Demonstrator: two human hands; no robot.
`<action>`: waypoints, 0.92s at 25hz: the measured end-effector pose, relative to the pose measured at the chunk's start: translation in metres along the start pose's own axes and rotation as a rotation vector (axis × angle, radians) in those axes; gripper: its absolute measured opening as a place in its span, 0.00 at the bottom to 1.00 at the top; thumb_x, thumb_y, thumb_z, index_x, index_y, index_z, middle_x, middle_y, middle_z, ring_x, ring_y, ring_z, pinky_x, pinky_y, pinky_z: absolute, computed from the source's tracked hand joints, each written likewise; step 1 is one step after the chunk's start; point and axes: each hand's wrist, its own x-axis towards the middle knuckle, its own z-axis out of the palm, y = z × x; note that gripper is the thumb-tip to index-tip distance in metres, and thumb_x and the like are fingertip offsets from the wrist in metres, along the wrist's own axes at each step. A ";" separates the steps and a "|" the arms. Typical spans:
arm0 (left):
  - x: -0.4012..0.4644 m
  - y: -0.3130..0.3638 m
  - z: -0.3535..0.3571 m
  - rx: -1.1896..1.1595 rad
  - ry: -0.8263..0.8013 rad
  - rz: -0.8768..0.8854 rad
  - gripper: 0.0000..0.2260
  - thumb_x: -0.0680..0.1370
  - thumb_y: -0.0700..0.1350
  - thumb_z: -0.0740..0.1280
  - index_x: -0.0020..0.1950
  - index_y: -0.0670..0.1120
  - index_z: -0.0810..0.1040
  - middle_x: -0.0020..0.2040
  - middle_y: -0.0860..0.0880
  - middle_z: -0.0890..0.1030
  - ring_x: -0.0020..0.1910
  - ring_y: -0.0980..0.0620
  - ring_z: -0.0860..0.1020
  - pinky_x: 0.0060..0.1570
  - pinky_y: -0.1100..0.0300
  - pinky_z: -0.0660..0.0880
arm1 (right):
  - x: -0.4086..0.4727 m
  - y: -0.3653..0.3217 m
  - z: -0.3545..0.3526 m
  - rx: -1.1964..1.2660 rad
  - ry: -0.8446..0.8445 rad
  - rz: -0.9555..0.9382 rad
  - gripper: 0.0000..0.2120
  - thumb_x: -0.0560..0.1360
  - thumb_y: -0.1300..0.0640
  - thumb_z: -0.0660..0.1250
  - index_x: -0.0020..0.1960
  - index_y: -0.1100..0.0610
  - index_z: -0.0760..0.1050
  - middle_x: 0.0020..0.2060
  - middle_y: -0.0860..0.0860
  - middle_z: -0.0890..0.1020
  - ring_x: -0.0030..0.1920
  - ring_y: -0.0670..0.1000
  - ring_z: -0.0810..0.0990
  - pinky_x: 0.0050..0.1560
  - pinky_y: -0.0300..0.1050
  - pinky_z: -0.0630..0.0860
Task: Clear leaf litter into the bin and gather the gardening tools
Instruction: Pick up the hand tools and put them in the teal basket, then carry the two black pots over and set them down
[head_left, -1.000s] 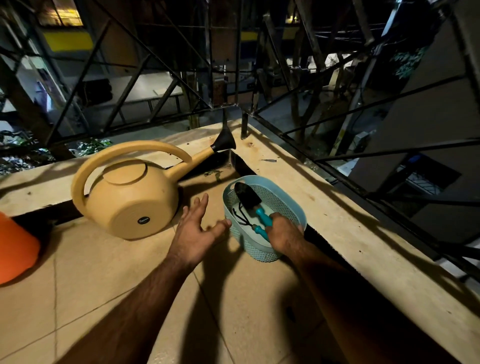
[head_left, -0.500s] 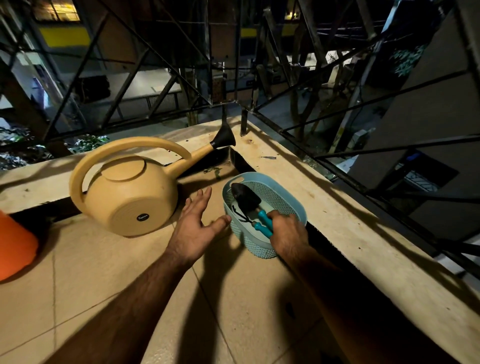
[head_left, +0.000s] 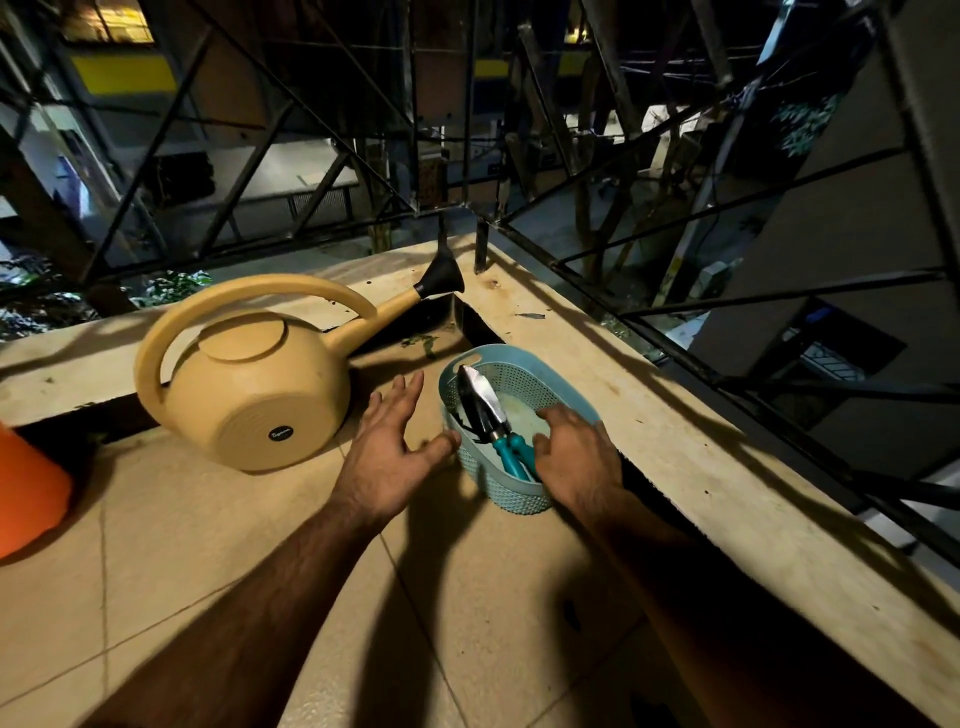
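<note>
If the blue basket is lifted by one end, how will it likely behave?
The blue basket looks like thin perforated plastic, so probably light and slightly flexible. The trowel leans lengthwise inside with its blade over one end, so its load seems uneven and may slide if tilted.

Basket (head_left: 522, 496): we see a pale blue perforated oval tub, upright on the tiled floor, against the ledge | Trowel (head_left: 480, 397): dark blade toward 11 o'clock, teal handle toward 5 o'clock, lying inside | Second teal-handled tool (head_left: 516, 451): alongside it, head hidden.
</note>
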 end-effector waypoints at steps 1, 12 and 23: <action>0.001 0.001 -0.003 0.037 -0.001 0.013 0.39 0.75 0.67 0.66 0.80 0.64 0.49 0.82 0.58 0.48 0.81 0.51 0.44 0.79 0.44 0.48 | 0.000 -0.003 -0.008 0.040 0.036 -0.019 0.23 0.83 0.47 0.59 0.76 0.51 0.65 0.74 0.52 0.71 0.74 0.51 0.68 0.76 0.56 0.62; 0.002 0.027 -0.058 0.183 0.063 0.137 0.44 0.70 0.69 0.63 0.81 0.60 0.47 0.82 0.57 0.50 0.80 0.55 0.48 0.78 0.47 0.50 | 0.011 -0.045 -0.087 0.176 0.168 -0.251 0.45 0.73 0.27 0.62 0.80 0.51 0.55 0.79 0.52 0.60 0.78 0.53 0.59 0.76 0.59 0.62; -0.029 0.172 -0.231 0.303 0.158 0.076 0.47 0.66 0.68 0.60 0.82 0.56 0.50 0.82 0.51 0.56 0.80 0.52 0.55 0.78 0.50 0.55 | -0.029 -0.150 -0.270 0.152 0.084 -0.388 0.49 0.70 0.25 0.63 0.80 0.52 0.56 0.78 0.51 0.63 0.76 0.52 0.63 0.74 0.56 0.65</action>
